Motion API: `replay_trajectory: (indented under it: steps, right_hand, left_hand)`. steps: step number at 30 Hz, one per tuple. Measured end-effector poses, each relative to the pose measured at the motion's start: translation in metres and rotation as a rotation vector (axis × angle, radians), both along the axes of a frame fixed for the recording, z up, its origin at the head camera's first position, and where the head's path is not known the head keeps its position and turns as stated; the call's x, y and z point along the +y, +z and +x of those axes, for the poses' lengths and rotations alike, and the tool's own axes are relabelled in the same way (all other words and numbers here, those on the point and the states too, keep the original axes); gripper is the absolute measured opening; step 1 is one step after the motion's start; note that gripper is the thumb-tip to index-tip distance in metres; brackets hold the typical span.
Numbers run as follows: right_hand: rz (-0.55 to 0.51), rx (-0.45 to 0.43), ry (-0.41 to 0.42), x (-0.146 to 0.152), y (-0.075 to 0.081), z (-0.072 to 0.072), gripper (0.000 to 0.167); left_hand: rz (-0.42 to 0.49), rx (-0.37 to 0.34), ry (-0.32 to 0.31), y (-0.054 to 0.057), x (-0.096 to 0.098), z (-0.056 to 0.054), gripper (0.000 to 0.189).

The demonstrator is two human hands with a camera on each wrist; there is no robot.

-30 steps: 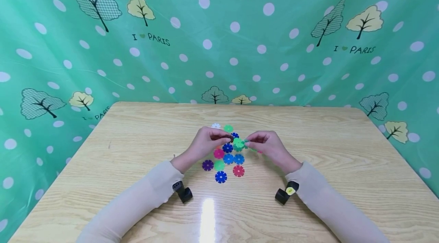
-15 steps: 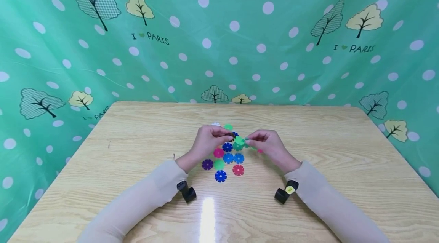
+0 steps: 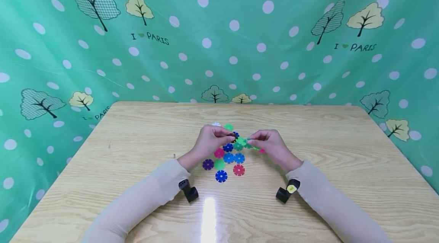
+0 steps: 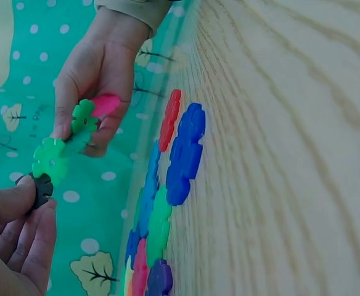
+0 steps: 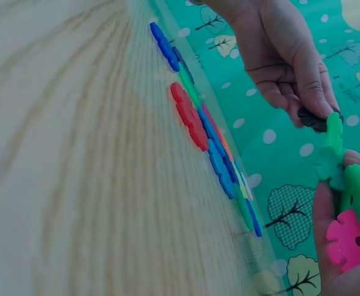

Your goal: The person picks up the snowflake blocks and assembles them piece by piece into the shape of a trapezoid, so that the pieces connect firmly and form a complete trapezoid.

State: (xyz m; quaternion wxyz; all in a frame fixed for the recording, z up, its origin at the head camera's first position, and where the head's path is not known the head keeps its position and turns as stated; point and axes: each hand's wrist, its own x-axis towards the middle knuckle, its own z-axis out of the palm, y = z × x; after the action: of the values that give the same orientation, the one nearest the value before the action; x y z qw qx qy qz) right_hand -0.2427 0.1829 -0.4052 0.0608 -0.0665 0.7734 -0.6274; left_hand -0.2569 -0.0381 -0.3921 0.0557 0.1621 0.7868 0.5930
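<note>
My left hand (image 3: 210, 140) pinches a dark, almost black notched plastic disc (image 4: 42, 190) between thumb and fingers. Opposite it, my right hand (image 3: 272, 146) grips a short chain of linked flower-shaped discs. That chain runs from a light green disc (image 4: 49, 161) through a teal disc (image 5: 329, 166) and a green disc (image 5: 354, 188) to a pink disc (image 5: 355, 240). The dark disc's edge meets the light green one; whether their slots are interlocked, I cannot tell. Both hands hover above the table, and fingers cover part of the chain.
Several loose discs lie flat under and in front of the hands, among them a dark blue disc (image 3: 221, 176), a red disc (image 3: 239, 170) and a purple disc (image 3: 207, 164). The wooden table (image 3: 120, 151) ends at a green dotted curtain (image 3: 185, 56).
My left hand has shifted slightly right, bringing the dark disc against the light green one. My right hand has barely moved and keeps its grip on the chain.
</note>
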Motion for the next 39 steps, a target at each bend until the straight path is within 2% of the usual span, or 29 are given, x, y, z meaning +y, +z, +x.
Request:
replay_trajectory:
  steps: [13, 19, 22, 27, 30, 39]
  right_hand:
    - [-0.086, 0.024, 0.035, -0.0003, -0.0060, -0.0029, 0.017]
    - [-0.117, 0.016, 0.037, -0.0022, -0.0052, -0.0012, 0.003]
    - [-0.129, 0.009, 0.033, -0.0031, -0.0048, -0.0003, 0.011]
    - [-0.117, 0.010, 0.024, -0.0027, -0.0039, 0.0002, 0.010]
    - [-0.093, 0.017, 0.024, -0.0021, -0.0040, -0.0002, 0.001]
    - [-0.045, -0.009, 0.001, 0.0010, -0.0058, -0.0052, 0.005]
  left_hand:
    - [-0.023, -0.038, 0.032, -0.0002, 0.0008, 0.0005, 0.011]
    - [-0.029, -0.024, 0.034, 0.0013, 0.0019, 0.0023, 0.012]
    - [-0.040, -0.004, 0.034, 0.0020, 0.0023, 0.0036, 0.012]
    - [-0.054, 0.009, 0.030, 0.0012, 0.0038, 0.0053, 0.011]
    - [-0.063, 0.006, 0.035, 0.0000, 0.0045, 0.0057, 0.010]
    - [-0.063, -0.045, 0.048, 0.0012, 0.0077, 0.0012, 0.012]
